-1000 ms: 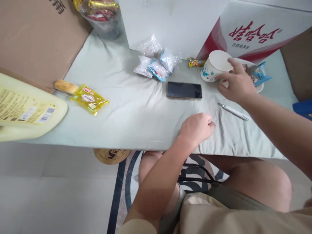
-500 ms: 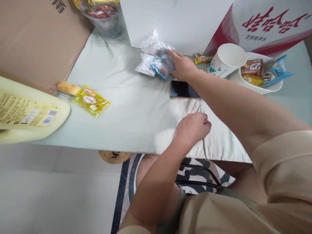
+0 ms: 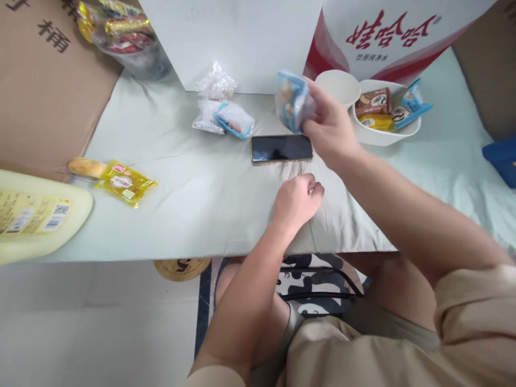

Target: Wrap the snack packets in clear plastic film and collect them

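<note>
My right hand [image 3: 332, 129] grips a blue and clear snack packet [image 3: 291, 102], raised above the cloth in front of the white box. Below it, my left hand [image 3: 297, 200] rests on the cloth in a loose fist, with nothing visible in it. Between the hands, a dark-screened phone [image 3: 282, 148] lies flat. Left of the held packet, another blue-edged packet [image 3: 236, 119] lies against a whitish packet [image 3: 208, 117], with a crumpled clear wrapper [image 3: 216, 83] behind them. Partly behind my right hand is a white paper cup [image 3: 337, 87], beside a white tub [image 3: 387, 138] of snacks.
A white box with red lettering [image 3: 242, 43] stands at the back. Cardboard [image 3: 44, 97] and a bag of snacks [image 3: 137, 54] are at the back left. A yellow wrapper [image 3: 127, 183], a bread roll [image 3: 86, 167] and a pale yellow jug [image 3: 48, 215] sit to the left.
My right hand has lifted the blue snack packet off the pile and carried it right, toward the cup. My left hand stays closed on the cloth. The view has shifted to the right.
</note>
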Action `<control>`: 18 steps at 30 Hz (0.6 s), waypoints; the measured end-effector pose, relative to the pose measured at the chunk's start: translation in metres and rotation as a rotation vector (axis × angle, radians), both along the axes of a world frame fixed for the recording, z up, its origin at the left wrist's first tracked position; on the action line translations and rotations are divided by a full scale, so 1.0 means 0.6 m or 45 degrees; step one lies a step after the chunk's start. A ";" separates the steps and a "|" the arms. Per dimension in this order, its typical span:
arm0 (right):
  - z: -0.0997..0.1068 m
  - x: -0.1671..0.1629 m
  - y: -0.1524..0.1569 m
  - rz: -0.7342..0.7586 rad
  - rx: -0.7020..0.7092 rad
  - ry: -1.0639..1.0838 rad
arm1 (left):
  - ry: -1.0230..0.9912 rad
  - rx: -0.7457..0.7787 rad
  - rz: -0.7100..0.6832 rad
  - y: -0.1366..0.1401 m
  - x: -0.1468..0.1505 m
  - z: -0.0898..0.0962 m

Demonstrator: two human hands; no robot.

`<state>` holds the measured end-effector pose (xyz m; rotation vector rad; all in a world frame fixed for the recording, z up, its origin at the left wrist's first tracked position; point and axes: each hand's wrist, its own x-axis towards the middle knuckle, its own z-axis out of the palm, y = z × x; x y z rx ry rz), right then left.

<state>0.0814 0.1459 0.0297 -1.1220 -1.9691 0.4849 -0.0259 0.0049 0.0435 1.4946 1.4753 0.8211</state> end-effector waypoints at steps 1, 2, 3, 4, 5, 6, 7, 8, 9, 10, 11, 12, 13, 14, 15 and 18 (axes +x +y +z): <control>0.011 0.030 -0.044 -0.019 0.034 -0.015 | -0.068 0.010 0.088 0.003 0.005 -0.001; 0.018 0.061 -0.087 -0.061 0.058 -0.049 | -0.149 0.012 0.165 0.007 0.011 -0.003; 0.020 0.089 -0.127 -0.115 0.091 -0.079 | -0.242 0.004 0.212 0.010 0.017 -0.007; 0.017 0.114 -0.161 -0.165 0.131 -0.093 | -0.345 -0.011 0.222 0.013 0.024 -0.012; 0.009 0.134 -0.189 -0.210 0.169 -0.097 | -0.458 -0.029 0.189 0.016 0.032 -0.018; -0.001 0.149 -0.209 -0.237 0.195 -0.085 | -0.579 -0.047 0.124 0.019 0.040 -0.024; -0.014 0.158 -0.223 -0.241 0.214 -0.066 | -0.700 -0.070 0.046 0.021 0.047 -0.031; -0.026 0.163 -0.231 -0.226 0.225 -0.045 | -0.815 -0.095 -0.028 0.022 0.054 -0.037; -0.036 0.165 -0.234 -0.195 0.228 -0.028 | -0.916 -0.118 -0.086 0.024 0.060 -0.043; -0.044 0.166 -0.235 -0.147 0.225 -0.013 | -0.998 -0.137 -0.122 0.025 0.064 -0.047; -0.049 0.166 -0.234 -0.086 0.214 0.000 | -1.058 -0.158 -0.135 0.027 0.067 -0.050; -0.052 0.166 -0.233 -0.019 0.196 0.014 | -1.098 -0.176 -0.116 0.029 0.069 -0.052; -0.052 0.167 -0.233 0.049 0.171 0.031 | -1.123 -0.192 -0.069 0.031 0.070 -0.053; -0.050 0.170 -0.234 0.116 0.138 0.048 | -1.133 -0.202 0.001 0.034 0.070 -0.054; -0.046 0.173 -0.235 0.178 0.108 0.062 | -1.133 -0.209 0.087 0.036 0.070 -0.055; -0.032 0.191 -0.237 0.251 0.079 0.081 | -1.103 -0.241 0.302 0.046 0.072 -0.055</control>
